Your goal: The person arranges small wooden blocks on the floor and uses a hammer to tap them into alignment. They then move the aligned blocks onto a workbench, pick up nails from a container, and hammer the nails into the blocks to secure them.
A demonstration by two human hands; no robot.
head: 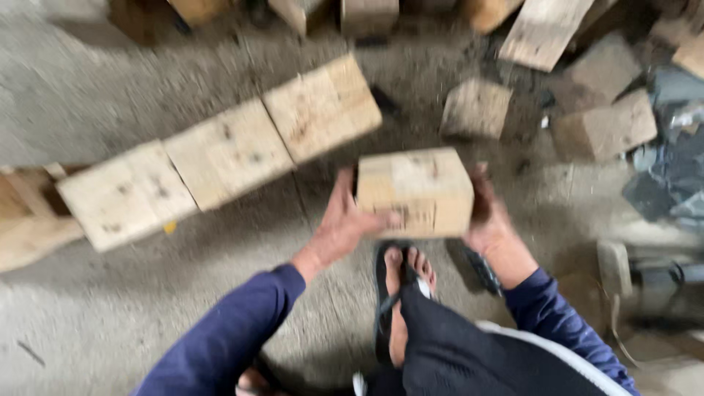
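I hold a pale wooden block [415, 192] above the concrete floor, just ahead of my sandalled foot [400, 293]. My left hand [343, 224] grips the block's left side, thumb across its front face. On the block's right side my right hand [489, 216] presses flat. Both arms wear dark blue sleeves. The picture is motion-blurred.
A row of three similar blocks [220, 150] lies diagonally on the floor to the left. More blocks [477, 108] and a plank [543, 29] are scattered at the back and right. Grey debris [671, 169] sits at the right edge.
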